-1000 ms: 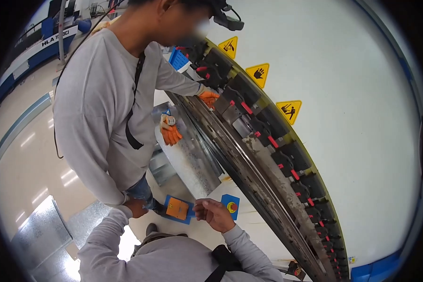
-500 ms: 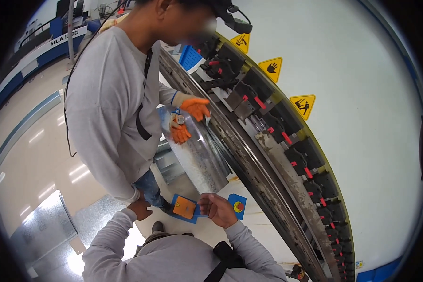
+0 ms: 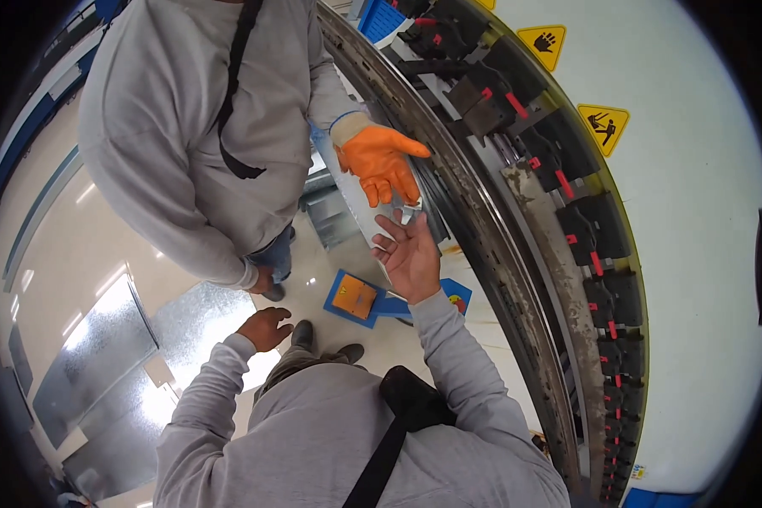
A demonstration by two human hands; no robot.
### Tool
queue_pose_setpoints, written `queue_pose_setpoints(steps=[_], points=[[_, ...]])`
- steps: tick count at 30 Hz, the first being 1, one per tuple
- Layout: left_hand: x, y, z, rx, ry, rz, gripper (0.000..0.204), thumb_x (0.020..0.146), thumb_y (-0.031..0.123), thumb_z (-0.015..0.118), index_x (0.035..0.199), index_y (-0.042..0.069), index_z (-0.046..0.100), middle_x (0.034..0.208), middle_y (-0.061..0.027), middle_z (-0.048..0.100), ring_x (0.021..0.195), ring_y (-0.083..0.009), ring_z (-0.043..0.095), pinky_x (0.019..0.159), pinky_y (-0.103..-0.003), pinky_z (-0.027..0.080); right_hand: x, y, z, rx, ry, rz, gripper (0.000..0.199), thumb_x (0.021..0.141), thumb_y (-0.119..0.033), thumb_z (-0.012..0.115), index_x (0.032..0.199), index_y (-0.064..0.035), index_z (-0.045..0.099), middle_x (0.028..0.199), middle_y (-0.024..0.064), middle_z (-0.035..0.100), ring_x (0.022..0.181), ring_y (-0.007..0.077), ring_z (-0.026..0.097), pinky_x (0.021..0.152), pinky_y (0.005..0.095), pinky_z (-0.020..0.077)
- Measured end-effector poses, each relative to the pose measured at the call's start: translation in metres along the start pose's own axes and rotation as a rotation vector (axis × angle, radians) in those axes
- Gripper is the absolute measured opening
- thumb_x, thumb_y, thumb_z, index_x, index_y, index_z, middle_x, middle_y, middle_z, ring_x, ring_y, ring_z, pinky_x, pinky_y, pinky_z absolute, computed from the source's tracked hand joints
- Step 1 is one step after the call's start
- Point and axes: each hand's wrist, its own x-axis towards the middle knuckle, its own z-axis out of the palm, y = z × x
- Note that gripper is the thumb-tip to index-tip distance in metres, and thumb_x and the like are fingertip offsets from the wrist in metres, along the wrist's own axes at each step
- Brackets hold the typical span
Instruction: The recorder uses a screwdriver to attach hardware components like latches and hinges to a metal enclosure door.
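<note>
My right hand [image 3: 411,261] is raised with its palm up and fingers apart, holding nothing that I can see. Just above its fingertips is a co-worker's hand in an orange work glove [image 3: 381,161], fingers pointing down and to the right. A small shiny piece [image 3: 411,204] shows between the glove's fingertips and my hand; I cannot tell what it is or whether the glove holds it. My left hand [image 3: 265,328] hangs bare near the co-worker's other, ungloved hand [image 3: 262,279], fingers loosely bent and apart, with nothing in it.
A long machine bed [image 3: 474,229] with a row of black clamps and red levers [image 3: 554,176] curves along the right. On the floor stand a blue-and-orange foot pedal [image 3: 353,295] and a red button [image 3: 457,302]. Metal sheets [image 3: 102,356] lie at left; the co-worker [image 3: 195,127] stands ahead.
My right hand has risen toward the co-worker's gloved hand and turned palm up. My left hand has moved away from the co-worker's bare hand. The view has shifted downward and closer.
</note>
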Motion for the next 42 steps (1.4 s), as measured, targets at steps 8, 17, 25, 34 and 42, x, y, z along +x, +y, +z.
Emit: queue_pose_setpoints(steps=[8, 17, 25, 34, 42], points=[[-0.034, 0.031, 0.028, -0.033, 0.092, 0.024, 0.039, 0.091, 0.028, 0.066, 0.120, 0.001, 0.065, 0.113, -0.0218, 0.068, 0.098, -0.0359, 0.067, 0.087, -0.041, 0.054, -0.031, -0.011, -0.024, -0.022, -0.047, -0.007, 0.025, 0.102, -0.022, 0.055, 0.122, -0.0061, 0.059, 0.097, 0.0078, 0.070, 0.082, 0.0163, 0.068, 0.076, 0.0330, 0.0561], [-0.010, 0.141, 0.075, -0.782, 0.314, 0.072, 0.035, 0.101, 0.027, 0.060, 0.122, 0.000, 0.063, 0.106, -0.0117, 0.068, 0.087, -0.0188, 0.066, 0.081, -0.033, 0.053, -0.100, 0.009, -0.071, -0.314, -0.143, 0.165, 0.013, 0.098, -0.013, 0.060, 0.101, -0.0014, 0.065, 0.079, 0.0086, 0.069, 0.062, 0.0158, 0.065, 0.061, 0.0282, 0.0535], [-0.039, 0.165, 0.123, -0.902, 0.280, -0.106, 0.032, 0.102, 0.034, 0.058, 0.103, 0.003, 0.066, 0.087, -0.0010, 0.066, 0.076, -0.0080, 0.060, 0.070, -0.025, 0.050, -0.135, 0.046, -0.103, -0.907, -0.495, 0.402, 0.019, 0.093, -0.020, 0.070, 0.083, -0.0044, 0.066, 0.070, 0.0015, 0.064, 0.060, 0.0079, 0.059, 0.053, 0.0235, 0.0490], [-0.117, 0.141, 0.173, -1.246, 0.365, -0.399, 0.032, 0.099, 0.037, 0.062, 0.099, 0.005, 0.064, 0.083, -0.0032, 0.066, 0.070, -0.0098, 0.060, 0.065, -0.024, 0.050, -0.131, 0.096, -0.088, -1.309, -1.139, 0.224, 0.018, 0.089, -0.018, 0.071, 0.093, -0.0011, 0.068, 0.077, 0.0069, 0.068, 0.070, 0.0127, 0.063, 0.064, 0.0284, 0.0495], [-0.160, 0.117, 0.157, -1.233, 0.620, -0.469, 0.029, 0.098, 0.032, 0.064, 0.100, 0.003, 0.063, 0.084, -0.0037, 0.067, 0.069, -0.0106, 0.061, 0.066, -0.025, 0.051, -0.006, 0.035, 0.048, -0.483, -0.558, 0.149, 0.038, 0.101, -0.026, 0.054, 0.135, -0.0109, 0.049, 0.110, 0.0110, 0.061, 0.077, 0.0209, 0.064, 0.058, 0.0302, 0.0497]])
